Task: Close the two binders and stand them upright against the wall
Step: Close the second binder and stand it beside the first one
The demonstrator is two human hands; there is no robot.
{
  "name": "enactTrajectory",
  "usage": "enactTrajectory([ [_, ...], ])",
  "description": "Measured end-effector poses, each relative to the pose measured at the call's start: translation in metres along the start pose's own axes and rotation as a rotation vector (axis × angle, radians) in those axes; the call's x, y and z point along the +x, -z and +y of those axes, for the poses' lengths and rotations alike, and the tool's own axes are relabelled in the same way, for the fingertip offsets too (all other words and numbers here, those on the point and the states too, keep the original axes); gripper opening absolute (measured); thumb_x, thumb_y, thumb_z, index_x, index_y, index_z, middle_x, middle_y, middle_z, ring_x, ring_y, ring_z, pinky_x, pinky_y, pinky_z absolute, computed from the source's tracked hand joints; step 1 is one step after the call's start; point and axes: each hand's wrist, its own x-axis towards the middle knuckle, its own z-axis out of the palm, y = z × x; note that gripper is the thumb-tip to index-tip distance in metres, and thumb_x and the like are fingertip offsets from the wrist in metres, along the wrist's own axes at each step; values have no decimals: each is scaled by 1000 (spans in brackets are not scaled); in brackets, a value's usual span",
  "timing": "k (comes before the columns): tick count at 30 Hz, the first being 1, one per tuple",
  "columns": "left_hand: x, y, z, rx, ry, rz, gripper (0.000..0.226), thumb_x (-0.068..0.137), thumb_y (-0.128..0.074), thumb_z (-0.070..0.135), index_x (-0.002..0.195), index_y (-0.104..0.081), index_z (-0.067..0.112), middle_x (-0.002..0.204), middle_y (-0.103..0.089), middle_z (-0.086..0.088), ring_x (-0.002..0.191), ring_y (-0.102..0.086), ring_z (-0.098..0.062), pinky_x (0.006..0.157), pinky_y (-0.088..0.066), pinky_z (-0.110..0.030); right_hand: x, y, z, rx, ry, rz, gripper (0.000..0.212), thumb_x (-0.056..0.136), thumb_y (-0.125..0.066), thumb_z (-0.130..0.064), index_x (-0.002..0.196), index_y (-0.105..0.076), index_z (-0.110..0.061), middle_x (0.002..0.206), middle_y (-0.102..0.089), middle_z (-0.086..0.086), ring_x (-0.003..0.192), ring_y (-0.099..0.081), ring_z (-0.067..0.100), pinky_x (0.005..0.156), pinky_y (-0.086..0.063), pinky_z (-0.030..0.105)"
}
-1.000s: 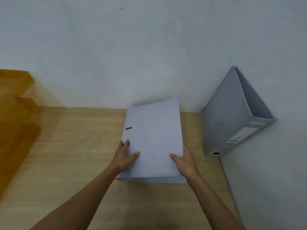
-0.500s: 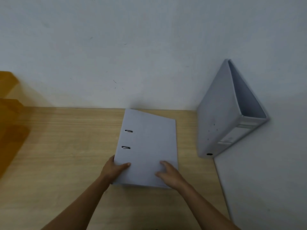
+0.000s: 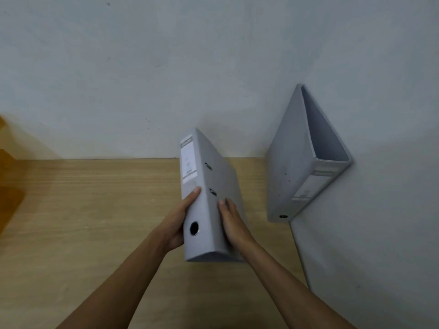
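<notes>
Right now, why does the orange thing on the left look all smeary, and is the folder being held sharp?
Head view: the orange thing at the left edge is blurred and cut off, so I cannot tell what it is. Head view: the held binder is fairly sharp, its spine label readable as a shape only. Head view: soft shadow falls beside the leaning binder.

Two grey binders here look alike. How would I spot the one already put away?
Find the corner where the wooden desk meets the right wall. The grey binder there stands untouched against that wall. Unlike the held binder, gripped by the left hand and right hand, no hand touches it.
</notes>
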Motion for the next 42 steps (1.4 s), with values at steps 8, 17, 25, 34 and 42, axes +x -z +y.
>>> enactTrajectory([
  [8,-11,-49,3,305,-244,-184,44,90,-69,21,132,-57,16,121,-73,-12,107,-72,-29,84,-61,-39,-25,39,-36,218,236,34,81,78,-40,-88,144,-44,-41,133,-64,-5,119,-65,16,102,-51,50],
  [17,16,-68,-21,714,-546,-135,65,77,-79,-4,131,-50,18,119,-67,2,108,-68,-4,79,-58,-19,-46,76,-23,92,441,169,73,84,-77,-36,147,-39,-36,143,-55,-12,130,-56,7,97,-57,33],
  [25,38,-81,-29,928,-522,-164,91,76,-83,14,151,-31,14,122,-55,24,108,-59,13,77,-51,-5,-56,99,17,63,321,291,70,79,-82,-17,138,-51,-35,128,-66,-17,119,-60,-7,94,-57,25],
  [34,78,-99,-31,1075,-423,-237,127,77,-81,28,157,17,21,149,-48,-4,131,-53,-18,107,-49,-43,-52,118,12,29,210,516,41,80,-83,-24,112,-57,-17,96,-66,-11,85,-62,-3,61,-49,4],
  [42,101,-112,-26,1110,-402,-218,131,79,-79,29,153,30,25,152,-45,-9,135,-50,-28,108,-46,-51,-39,130,9,85,179,558,37,85,-78,-27,113,-57,-14,92,-66,-8,83,-64,1,67,-50,15],
])
